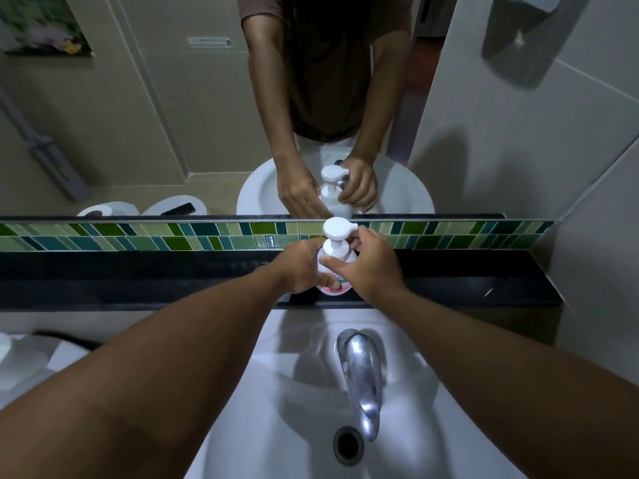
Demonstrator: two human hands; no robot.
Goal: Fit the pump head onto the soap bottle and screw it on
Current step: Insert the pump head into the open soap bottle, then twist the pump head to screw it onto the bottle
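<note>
A white soap bottle (332,287) with a pink label stands upright on the black ledge (138,281) behind the sink. The white pump head (338,230) sits on top of the bottle, its spout pointing right. My left hand (300,267) wraps around the bottle's left side. My right hand (366,262) grips the white collar below the pump head, thumb across the front and fingers behind. Both hands cover most of the bottle.
A chrome tap (361,371) and a drain (347,444) lie in the white sink (276,409) below my arms. A green tile strip (138,236) and a mirror (155,115) rise behind the ledge. A white wall stands at the right.
</note>
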